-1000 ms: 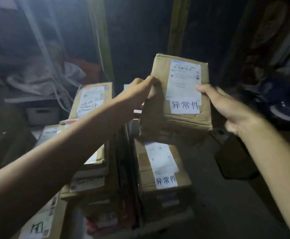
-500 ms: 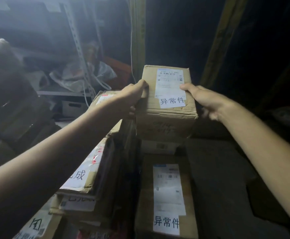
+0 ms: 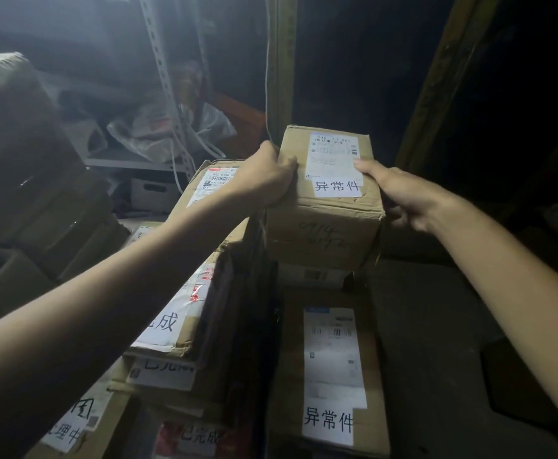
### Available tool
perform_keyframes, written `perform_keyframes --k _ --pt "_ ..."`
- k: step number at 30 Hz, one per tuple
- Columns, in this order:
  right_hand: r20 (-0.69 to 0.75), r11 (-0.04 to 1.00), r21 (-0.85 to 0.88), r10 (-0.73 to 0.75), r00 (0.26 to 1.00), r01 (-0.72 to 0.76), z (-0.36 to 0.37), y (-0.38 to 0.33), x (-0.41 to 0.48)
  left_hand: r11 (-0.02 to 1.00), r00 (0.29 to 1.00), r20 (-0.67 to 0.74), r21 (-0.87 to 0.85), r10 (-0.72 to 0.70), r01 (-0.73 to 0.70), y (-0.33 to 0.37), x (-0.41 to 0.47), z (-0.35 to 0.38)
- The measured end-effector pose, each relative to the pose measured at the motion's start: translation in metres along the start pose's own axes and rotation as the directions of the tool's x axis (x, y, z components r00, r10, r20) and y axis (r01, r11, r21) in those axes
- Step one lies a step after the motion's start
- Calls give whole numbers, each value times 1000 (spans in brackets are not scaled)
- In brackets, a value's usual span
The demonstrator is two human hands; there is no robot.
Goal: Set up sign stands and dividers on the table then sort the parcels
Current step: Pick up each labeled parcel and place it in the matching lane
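I noted left hand and right hand curled round opposite sides of the small parcel, far in the right row, beyond a flat parcel. Taller stack just left.

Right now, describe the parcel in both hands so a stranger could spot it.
Start at the yellowish upright post at centre back. Just before it, the held parcel sits between left hand and right hand. Unlike the flat parcel nearer the camera, same label, it is blocky with pen scrawl on its front.
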State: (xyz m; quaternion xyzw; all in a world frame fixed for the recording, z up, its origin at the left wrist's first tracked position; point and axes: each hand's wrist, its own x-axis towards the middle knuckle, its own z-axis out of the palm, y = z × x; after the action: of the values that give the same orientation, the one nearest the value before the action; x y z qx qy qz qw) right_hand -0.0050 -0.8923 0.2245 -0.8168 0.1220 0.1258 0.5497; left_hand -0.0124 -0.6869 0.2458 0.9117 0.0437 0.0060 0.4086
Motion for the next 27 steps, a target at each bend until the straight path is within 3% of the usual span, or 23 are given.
perform_keyframes --k 5,12,18,21,27 --pt "-24 1000 -2 -1 1000 1 1 2 -16 996 996 -8 34 86 -86 1 -10 -1" --pt "-35 999 23 -32 999 33 6 6 -56 990 991 38 -51 131 -129 -4 -29 -9" --pt "-97 994 89 -53 994 62 18 17 -92 947 956 24 125 294 -294 -19 -34 -16" --pt "-97 981 193 -7 995 26 24 24 -106 942 945 49 73 323 -326 -31 -42 -20" --pt "-149 971 241 25 989 12 38 30 -142 936 934 58 -13 352 -352 -46 -77 -35"
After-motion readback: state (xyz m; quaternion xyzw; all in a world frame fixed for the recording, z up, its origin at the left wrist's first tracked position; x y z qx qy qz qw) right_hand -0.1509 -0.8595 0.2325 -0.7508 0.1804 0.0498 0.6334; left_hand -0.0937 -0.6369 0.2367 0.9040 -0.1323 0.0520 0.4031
